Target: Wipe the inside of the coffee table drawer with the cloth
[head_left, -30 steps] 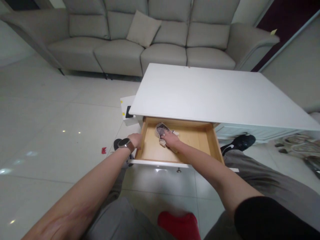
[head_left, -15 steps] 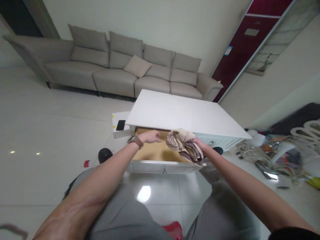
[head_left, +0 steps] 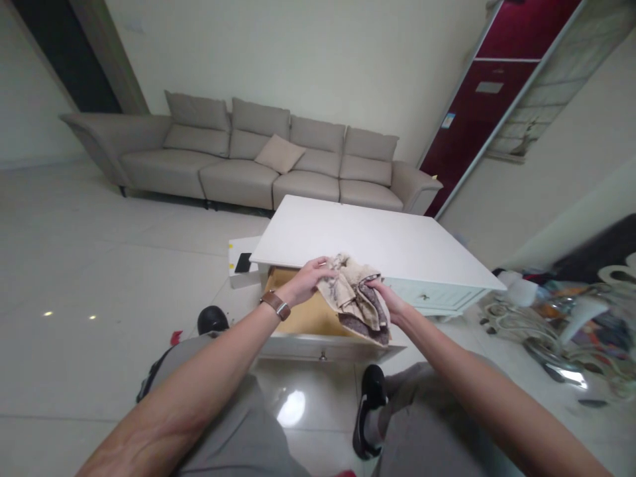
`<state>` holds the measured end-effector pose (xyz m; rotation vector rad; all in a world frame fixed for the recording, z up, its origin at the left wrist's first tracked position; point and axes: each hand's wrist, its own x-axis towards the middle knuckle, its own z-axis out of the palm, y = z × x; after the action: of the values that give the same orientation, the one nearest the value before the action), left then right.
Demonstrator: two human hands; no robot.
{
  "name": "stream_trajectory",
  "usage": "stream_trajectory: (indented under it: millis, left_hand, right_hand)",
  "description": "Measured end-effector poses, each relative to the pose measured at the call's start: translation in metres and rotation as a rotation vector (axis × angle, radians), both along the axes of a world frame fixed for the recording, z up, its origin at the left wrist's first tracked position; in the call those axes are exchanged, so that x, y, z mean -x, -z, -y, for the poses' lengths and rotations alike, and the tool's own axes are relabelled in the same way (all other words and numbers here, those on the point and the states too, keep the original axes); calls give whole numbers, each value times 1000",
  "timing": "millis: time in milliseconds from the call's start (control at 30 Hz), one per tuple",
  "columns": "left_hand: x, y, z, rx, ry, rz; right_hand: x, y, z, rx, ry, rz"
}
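A crumpled beige and brown patterned cloth [head_left: 355,291] is held up over the pulled-out drawer [head_left: 303,318] of a white coffee table [head_left: 358,232]. My right hand [head_left: 387,300] is closed on the cloth's right side. At its upper left edge, my left hand [head_left: 309,279] pinches the cloth between thumb and fingers; a brown-strapped watch is on that wrist. The drawer's bare wooden bottom shows left of the cloth, and the cloth hides the drawer's right part. Its white front carries a small knob [head_left: 322,356].
A grey sofa [head_left: 238,182] stands behind the table. To the table's left is a white box [head_left: 243,278] with a black item on top. Ornate white metalwork and clutter [head_left: 571,324] lie at the right. My black shoe [head_left: 370,411] is below the drawer.
My left hand has moved right and taken hold of the cloth, which has spread a little. The camera view has tilted up, and my right foot has shifted inward.
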<state>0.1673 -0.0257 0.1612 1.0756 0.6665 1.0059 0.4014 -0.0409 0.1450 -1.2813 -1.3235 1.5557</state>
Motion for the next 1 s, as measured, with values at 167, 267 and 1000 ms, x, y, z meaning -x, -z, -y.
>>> stream_trajectory:
  millis: [167, 267, 1000]
  left_hand:
    - [-27, -9, 3, -282, 99, -246]
    - [-22, -8, -15, -295, -164, -306]
    - [-34, 25, -22, 66, -294, -175]
  right_hand:
    - [16, 17, -20, 87, -6, -209]
    - [17, 15, -33, 26, 72, -260]
    - [-8, 8, -34, -47, 181, -337]
